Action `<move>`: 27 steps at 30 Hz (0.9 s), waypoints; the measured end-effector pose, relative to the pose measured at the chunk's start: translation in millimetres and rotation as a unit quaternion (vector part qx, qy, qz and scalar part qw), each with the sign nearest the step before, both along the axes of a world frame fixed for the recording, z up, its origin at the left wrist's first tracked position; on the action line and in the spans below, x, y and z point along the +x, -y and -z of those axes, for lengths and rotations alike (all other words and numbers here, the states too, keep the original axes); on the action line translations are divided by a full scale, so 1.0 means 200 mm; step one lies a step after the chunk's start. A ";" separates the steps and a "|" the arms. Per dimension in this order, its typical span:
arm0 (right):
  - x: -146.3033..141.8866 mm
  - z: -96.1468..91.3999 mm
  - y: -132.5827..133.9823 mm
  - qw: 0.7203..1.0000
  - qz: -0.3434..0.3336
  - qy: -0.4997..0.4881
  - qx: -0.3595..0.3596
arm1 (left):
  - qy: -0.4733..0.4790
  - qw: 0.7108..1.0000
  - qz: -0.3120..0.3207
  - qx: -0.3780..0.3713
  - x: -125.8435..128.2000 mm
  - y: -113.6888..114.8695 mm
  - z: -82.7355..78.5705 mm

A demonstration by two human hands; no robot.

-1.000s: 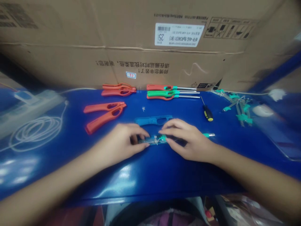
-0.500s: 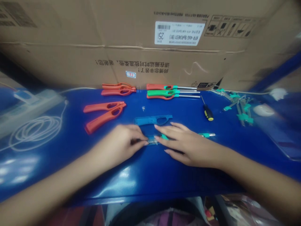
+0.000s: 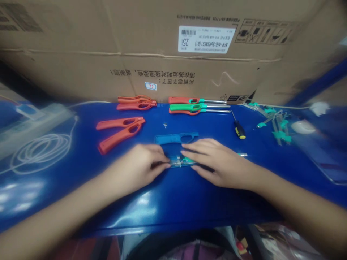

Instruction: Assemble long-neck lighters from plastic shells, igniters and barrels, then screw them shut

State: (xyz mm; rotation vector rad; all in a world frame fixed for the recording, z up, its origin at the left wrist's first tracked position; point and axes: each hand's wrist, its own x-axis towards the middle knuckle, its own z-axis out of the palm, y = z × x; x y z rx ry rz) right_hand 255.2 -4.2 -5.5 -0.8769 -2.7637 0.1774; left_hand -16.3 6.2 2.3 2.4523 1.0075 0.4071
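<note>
A blue half-shell of a stick lighter [image 3: 175, 166] lies on the table between my hands, with a clear fuel tank and a mint-green part [image 3: 187, 160] inside it. My left hand [image 3: 146, 162] is closed, thumb and fingertips pinching its left end. My right hand [image 3: 219, 162] covers the right part, with the fingers along the far side and the thumb along the near side. A metal tip [image 3: 243, 155] sticks out beyond the right hand. Just behind lies the other blue half-shell [image 3: 173, 138].
Orange half-shells [image 3: 120, 134] lie at the left; assembled lighters [image 3: 187, 107] lie at the back. A screwdriver [image 3: 239, 130] and several clear-and-green inner parts [image 3: 282, 126] lie right. A coiled white cable [image 3: 40, 153] is far left. A cardboard box [image 3: 89, 39] stands behind.
My right hand has shifted slightly right and its fingers have drawn closer together, baring more of the mint-green part. My left hand stays nearly in place.
</note>
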 end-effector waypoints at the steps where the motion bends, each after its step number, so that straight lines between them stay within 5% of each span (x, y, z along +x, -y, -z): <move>1: 0.00 -0.01 -0.01 1.000 0.018 -0.009 0.004 | -0.003 1.000 0.002 0.001 -0.01 0.00 0.00; 11: -0.01 -0.02 0.01 0.994 0.076 -0.009 -0.078 | -0.011 0.992 0.023 0.126 0.02 0.03 0.01; 17: -0.01 -0.04 0.01 0.990 0.079 -0.032 -0.112 | -0.008 0.989 0.078 0.129 0.05 0.03 0.07; 27: -0.01 -0.02 0.00 0.981 0.104 -0.089 -0.137 | 0.020 0.987 0.082 0.136 0.05 0.03 0.12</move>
